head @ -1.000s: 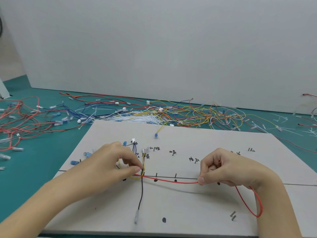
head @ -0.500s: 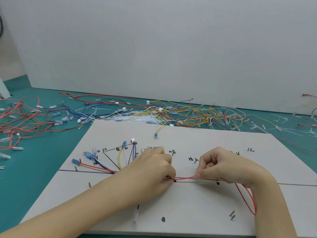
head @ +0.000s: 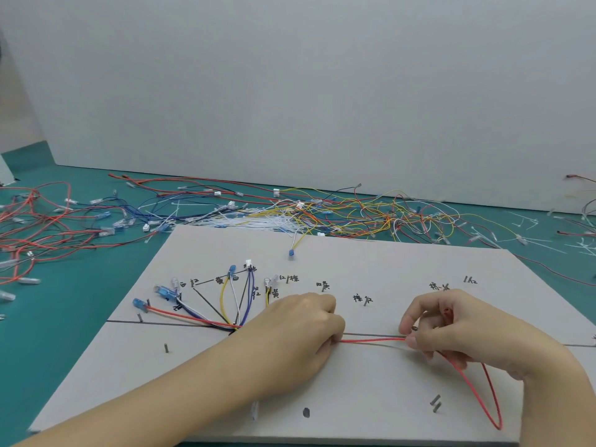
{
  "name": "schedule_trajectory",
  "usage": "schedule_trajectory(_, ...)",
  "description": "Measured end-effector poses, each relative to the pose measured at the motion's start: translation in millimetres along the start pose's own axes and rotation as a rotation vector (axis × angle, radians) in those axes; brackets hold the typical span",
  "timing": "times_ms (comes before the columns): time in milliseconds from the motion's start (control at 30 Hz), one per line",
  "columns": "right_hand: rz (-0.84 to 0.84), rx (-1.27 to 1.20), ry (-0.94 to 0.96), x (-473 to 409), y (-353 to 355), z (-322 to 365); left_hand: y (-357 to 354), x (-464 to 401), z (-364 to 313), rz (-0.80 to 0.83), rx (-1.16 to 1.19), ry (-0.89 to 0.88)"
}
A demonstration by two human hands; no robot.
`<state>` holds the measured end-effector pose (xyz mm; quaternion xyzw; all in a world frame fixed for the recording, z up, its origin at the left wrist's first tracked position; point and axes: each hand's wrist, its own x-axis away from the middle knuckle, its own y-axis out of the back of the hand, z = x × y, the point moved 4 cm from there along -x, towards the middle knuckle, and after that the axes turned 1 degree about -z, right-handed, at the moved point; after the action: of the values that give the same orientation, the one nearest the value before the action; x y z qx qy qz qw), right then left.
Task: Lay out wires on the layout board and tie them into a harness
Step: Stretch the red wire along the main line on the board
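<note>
Surface point(head: 64, 317) is teal, and I see it strewn at the back with loose wires point(head: 354, 214) in red, yellow, blue and white, many with small plastic connectors, plus a patch of white cable ties point(head: 258, 221). Layout board point(head: 371, 262), pale grey and flat, lies on it at the near edge, marked with a dark drawn line running left to right, handwritten labels and short metal pins standing up. Fan of wires point(head: 232, 304) already sits on the board's left part: red, blue, white, yellow and black strands spread toward blue and clear connectors at their far ends and meet in one point at the drawn line. Red wire point(head: 371, 340) is thin, stretched taut just below the drawn line between my two hands, then drops from the right one into a long loose loop reaching near the board's front right corner. Left hand point(head: 300, 327) is curled into a fist on the board, knuckles up, clamped on the red wire where it comes out beside the fanned bundle. Right hand point(head: 451, 330) has fingers curled, thumb and fingertip pinching the red wire at the line. Single blue connector point(head: 291, 253) on a white-yellow lead lies apart near the board's far edge.
</note>
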<state>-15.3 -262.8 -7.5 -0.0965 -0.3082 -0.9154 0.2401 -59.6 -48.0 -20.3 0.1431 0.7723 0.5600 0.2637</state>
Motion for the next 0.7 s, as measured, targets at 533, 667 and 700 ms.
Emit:
schedule_trajectory(533,-0.514,0.042,0.029,2,23,-12,-24,-33,-38,0.086,-0.090,-0.151)
schedule_trajectory(667,-0.643,-0.051,0.070,-3,25,-6,-26,-40,-46,0.072,-0.160,-0.222)
schedule_trajectory(700,-0.671,-0.081,0.101,-4,25,-4,-25,-43,-47,0.066,-0.167,-0.226)
